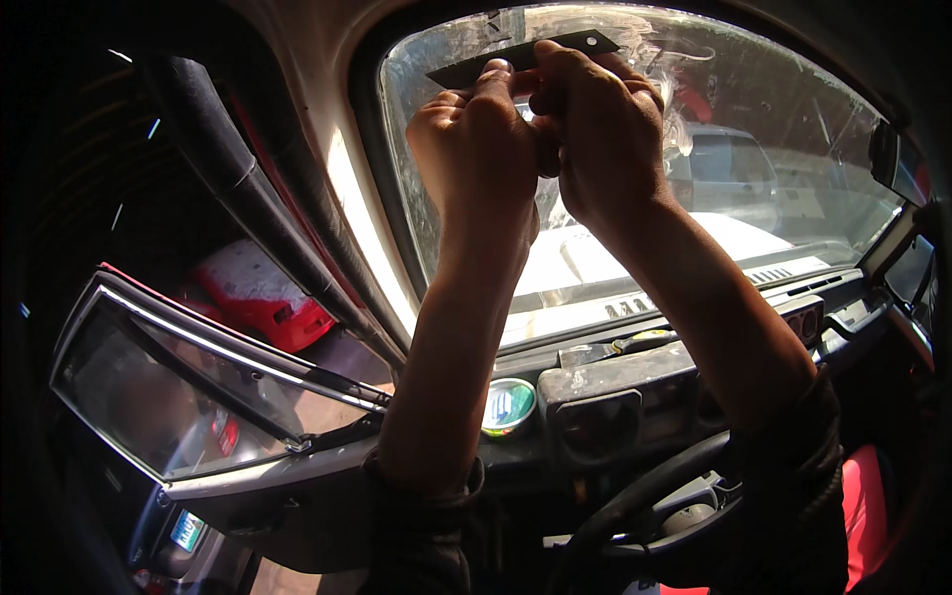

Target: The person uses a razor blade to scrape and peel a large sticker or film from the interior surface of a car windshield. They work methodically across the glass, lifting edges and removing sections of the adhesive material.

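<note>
- I saw the left hand (476,149) raised high before the windscreen (734,84), pinching a dark strip (518,59) with its thumb laid on the near face and its fingers curled in.
- The right hand (610,139) gripped the same strip farther right, one digit reaching over its face; I could not tell how the fingers behind it sat.
- The strip was near the top of the windscreen, slightly tilted with its right end higher, and a small round hole showed near that end. From my view I could not tell whether it touched the glass.
- I noted both hands close together, knuckles side by side, wrists well above the dashboard (620,382).
- Pale smears marked the glass to the right of the hands, and beyond it I made out a white bonnet (694,238) and a parked vehicle (729,174).
- On the left of the dashboard I saw a round tin (509,407) with a green and white top, and a yellow and black tool (643,341) lay farther right.
- Below the right forearm (709,302) I could see part of the steering wheel (645,488).
- To my left, the door (248,486) stood swung out, with a red and white car (263,293) beyond.
</note>
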{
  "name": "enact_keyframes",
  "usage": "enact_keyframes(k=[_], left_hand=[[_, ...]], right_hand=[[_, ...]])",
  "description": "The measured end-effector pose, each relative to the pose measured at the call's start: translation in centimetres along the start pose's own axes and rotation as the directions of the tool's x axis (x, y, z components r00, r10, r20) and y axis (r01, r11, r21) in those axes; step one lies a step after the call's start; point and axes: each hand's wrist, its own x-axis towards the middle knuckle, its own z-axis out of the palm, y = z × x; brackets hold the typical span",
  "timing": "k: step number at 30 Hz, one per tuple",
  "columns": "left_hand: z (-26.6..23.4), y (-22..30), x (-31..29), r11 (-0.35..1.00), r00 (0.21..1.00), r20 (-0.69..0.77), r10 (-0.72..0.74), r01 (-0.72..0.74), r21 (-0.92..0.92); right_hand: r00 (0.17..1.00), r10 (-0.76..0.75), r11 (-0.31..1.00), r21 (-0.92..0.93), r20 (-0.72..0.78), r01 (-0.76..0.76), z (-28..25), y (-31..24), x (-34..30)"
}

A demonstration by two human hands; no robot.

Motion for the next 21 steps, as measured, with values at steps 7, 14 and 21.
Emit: enact_keyframes(k=[7,14,21], left_hand=[[-0.2,0.4,-0.4,0.992,0.99,-0.07,-0.124,0.125,0.017],[-0.5,0.5,-0.5,0.981,0.999,0.023,-0.027,0.022,0.193],[0.1,0.0,0.0,0.983,0.99,-0.002,0.14,-0.139,0.116]], right_hand=[[0.996,0.064,0.997,-0.043,-0.055,-0.067,0.1,0.4,-0.2],[1.0,-0.002,0.999,0.04,0.024,0.001,-0.7,1.0,0.7],[0.999,0.02,1.0,0.016,0.034,-0.02,-1.2,0.7,0.4]])
